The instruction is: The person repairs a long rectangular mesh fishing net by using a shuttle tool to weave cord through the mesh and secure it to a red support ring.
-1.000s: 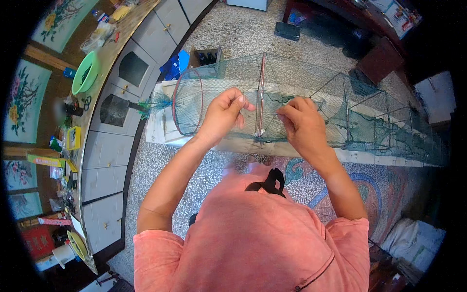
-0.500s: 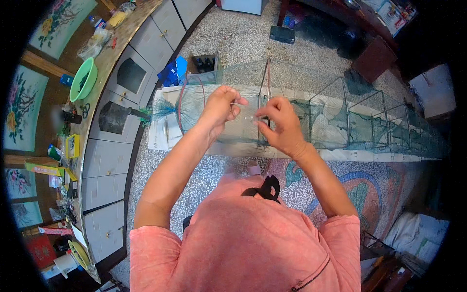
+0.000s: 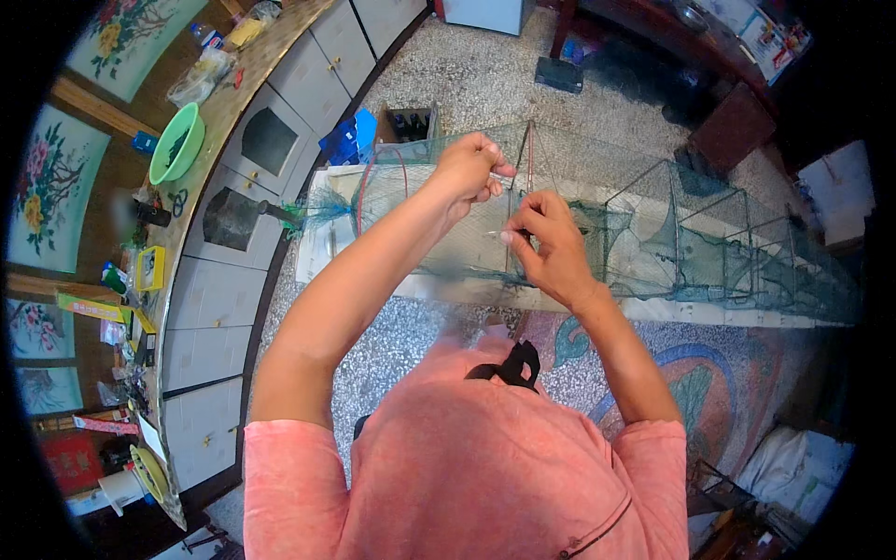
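- Looking down past the pink shirt [image 3: 504, 457], I have both bare forearms reaching forward over a long green net [image 3: 695, 229].
- Closest to the work, my right hand [image 3: 553, 245] has thumb and forefinger brought together, seemingly on a slim pale sliver [image 3: 493, 234]; it is too small for me to identify.
- Slightly farther forward and to its left, my left hand [image 3: 469, 173] has its fingers curled in, thumb near forefinger; I cannot tell whether they grip anything, such as a fine thread.
- Beneath and beyond the hands lies the net, stretched over frames on a white sheet [image 3: 317, 259], its bunched end to the left. A red rod [image 3: 531, 159] stands just beyond the hands; a red hoop [image 3: 362, 193] sits nearer that end.
- I judge the step in hand to be fine two-handed fingertip work beside this section of mesh.
- The next move, I reckon, calls for a steady right pinch, a quiet left hand, and neither snagging the mesh.
- Farther off, pale cabinets [image 3: 207, 350] carry a tabletop [image 3: 271, 47] with a green basin [image 3: 190, 149].
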The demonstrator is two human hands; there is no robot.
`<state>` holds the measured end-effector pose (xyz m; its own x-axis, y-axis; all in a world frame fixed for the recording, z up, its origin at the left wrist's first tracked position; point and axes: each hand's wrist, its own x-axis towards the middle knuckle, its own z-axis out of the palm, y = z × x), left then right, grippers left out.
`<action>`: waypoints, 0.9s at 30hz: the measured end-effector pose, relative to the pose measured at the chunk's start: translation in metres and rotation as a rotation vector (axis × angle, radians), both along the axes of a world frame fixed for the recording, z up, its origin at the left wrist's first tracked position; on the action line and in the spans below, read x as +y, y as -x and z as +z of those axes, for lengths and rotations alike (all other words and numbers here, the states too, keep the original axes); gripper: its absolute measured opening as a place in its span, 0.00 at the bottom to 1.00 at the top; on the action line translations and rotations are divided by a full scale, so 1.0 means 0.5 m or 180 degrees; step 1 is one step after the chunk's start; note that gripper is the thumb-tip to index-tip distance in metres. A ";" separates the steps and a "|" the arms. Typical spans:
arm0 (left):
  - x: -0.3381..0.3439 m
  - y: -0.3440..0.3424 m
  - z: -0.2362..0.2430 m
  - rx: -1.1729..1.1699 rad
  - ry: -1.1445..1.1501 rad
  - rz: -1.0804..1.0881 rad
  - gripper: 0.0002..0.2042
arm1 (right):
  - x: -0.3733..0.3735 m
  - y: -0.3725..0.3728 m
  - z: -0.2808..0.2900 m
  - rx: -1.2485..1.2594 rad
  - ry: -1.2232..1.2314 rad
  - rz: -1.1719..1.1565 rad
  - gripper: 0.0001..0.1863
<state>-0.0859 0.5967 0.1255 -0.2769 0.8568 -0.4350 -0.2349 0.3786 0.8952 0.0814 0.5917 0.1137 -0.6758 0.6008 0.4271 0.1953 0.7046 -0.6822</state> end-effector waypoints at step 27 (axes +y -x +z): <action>-0.134 -0.106 -0.081 -0.1281 -0.0139 0.0927 0.01 | 0.013 0.011 -0.039 0.0090 0.0538 -0.0275 0.05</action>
<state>-0.0328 0.5299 0.0852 -0.3250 0.7887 -0.5219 -0.6555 0.2100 0.7254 0.0757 0.5984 0.0942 -0.6078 0.7208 0.3333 0.2291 0.5610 -0.7955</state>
